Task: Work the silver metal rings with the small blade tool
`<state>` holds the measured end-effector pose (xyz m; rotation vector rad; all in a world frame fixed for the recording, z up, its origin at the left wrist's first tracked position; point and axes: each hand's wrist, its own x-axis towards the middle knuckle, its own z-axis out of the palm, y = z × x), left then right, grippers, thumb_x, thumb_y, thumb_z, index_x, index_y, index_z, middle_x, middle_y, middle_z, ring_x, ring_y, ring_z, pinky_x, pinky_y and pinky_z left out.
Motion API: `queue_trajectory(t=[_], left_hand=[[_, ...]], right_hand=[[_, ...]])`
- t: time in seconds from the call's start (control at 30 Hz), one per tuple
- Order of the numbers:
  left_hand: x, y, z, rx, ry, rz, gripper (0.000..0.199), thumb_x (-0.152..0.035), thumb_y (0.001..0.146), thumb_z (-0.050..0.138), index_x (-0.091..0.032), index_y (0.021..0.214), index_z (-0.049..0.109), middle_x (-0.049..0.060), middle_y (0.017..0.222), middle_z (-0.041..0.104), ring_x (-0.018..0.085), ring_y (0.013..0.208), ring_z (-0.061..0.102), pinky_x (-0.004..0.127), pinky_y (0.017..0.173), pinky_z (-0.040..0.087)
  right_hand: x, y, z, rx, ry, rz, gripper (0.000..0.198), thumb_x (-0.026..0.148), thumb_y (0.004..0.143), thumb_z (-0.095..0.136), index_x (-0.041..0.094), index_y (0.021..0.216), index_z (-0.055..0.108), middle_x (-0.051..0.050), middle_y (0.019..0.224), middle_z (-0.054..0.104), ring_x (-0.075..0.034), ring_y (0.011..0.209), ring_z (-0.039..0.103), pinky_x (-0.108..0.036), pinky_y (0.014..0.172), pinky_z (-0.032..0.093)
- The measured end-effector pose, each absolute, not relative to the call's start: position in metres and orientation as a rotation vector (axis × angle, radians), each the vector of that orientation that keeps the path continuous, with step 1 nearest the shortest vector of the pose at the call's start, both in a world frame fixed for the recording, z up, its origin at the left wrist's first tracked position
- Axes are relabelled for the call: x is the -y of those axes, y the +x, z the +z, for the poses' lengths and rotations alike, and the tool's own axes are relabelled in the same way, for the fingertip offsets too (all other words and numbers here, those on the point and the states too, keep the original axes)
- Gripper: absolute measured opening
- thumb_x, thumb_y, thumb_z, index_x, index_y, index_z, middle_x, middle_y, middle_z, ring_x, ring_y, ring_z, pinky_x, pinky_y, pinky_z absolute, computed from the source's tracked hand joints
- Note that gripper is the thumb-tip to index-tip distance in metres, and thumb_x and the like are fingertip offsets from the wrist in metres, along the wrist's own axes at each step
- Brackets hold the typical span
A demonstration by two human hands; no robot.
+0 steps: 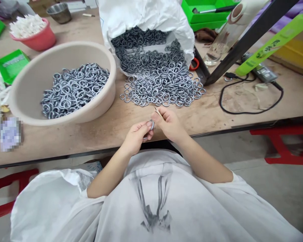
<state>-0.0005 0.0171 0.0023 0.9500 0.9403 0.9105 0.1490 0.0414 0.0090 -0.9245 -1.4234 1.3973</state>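
Note:
Pinched between the fingers of my left hand (138,134) is a grey ring (152,125), close above the table's front edge. My right hand (170,124) is closed on a thin, pointed tool (158,112) whose kind I cannot make out; the hand almost touches the left one. Just beyond both hands, a heap of loose grey rings (166,84) spills from the mouth of a white sack (146,15). To the left, a wide beige basin (22,90) holds many more rings.
A pink bowl of white pieces (36,38), a metal bowl (59,13) and a green tray (12,65) stand at left. On the right are a dark metal bar (244,42), a clear bottle (217,50) and a black cable (221,101). Red stools (280,144) flank the table below.

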Motion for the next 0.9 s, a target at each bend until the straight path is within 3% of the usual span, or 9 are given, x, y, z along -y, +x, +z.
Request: queue_trajectory(t=[0.13, 0.3, 0.5, 0.7, 0.9], left_hand=[[-0.009, 0.011, 0.006, -0.915, 0.776, 0.966, 0.035, -0.039, 0.077, 0.067, -0.018, 0.06, 0.045, -0.006, 0.049, 0.038, 0.004, 0.043, 0.027, 0.02, 0.042, 0.019], [-0.007, 0.009, 0.013, -0.869, 0.723, 0.962, 0.037, -0.041, 0.08, 0.066, -0.018, 0.06, 0.045, -0.006, 0.048, 0.036, 0.004, 0.041, 0.025, 0.02, 0.041, 0.018], [-0.007, 0.008, 0.01, -0.893, 0.67, 1.016, 0.028, -0.03, 0.076, 0.065, -0.018, 0.059, 0.045, -0.006, 0.047, 0.036, 0.004, 0.042, 0.028, 0.019, 0.043, 0.022], [-0.004, 0.009, 0.012, -0.868, 0.632, 0.994, 0.025, -0.024, 0.074, 0.064, -0.018, 0.059, 0.044, -0.007, 0.047, 0.035, 0.004, 0.042, 0.027, 0.02, 0.043, 0.021], [-0.004, 0.007, 0.013, -0.859, 0.618, 0.998, 0.026, -0.027, 0.075, 0.065, -0.018, 0.061, 0.045, -0.007, 0.047, 0.035, 0.004, 0.042, 0.026, 0.02, 0.043, 0.022]], right_hand=[[-0.035, 0.15, 0.005, 1.58, -0.989, 1.15, 0.046, 0.064, 0.079, 0.072, 0.021, 0.088, 0.058, 0.001, 0.078, 0.059, -0.014, 0.073, 0.054, -0.026, 0.066, 0.042], [-0.035, 0.16, 0.004, 1.639, -1.081, 1.01, 0.051, 0.069, 0.094, 0.046, 0.021, 0.081, 0.057, 0.002, 0.067, 0.051, -0.013, 0.062, 0.046, -0.027, 0.06, 0.036], [-0.024, 0.164, 0.009, 2.021, -1.012, 0.758, 0.056, 0.063, 0.099, 0.038, 0.02, 0.067, 0.053, -0.001, 0.064, 0.051, -0.013, 0.063, 0.046, -0.028, 0.061, 0.031], [-0.024, 0.164, 0.006, 2.051, -0.982, 0.725, 0.052, 0.057, 0.1, 0.041, 0.019, 0.068, 0.056, 0.0, 0.062, 0.051, -0.012, 0.058, 0.046, -0.028, 0.058, 0.028], [-0.022, 0.162, 0.008, 2.072, -1.002, 0.704, 0.058, 0.064, 0.099, 0.037, 0.02, 0.068, 0.058, -0.002, 0.063, 0.055, -0.013, 0.059, 0.046, -0.028, 0.059, 0.03]])
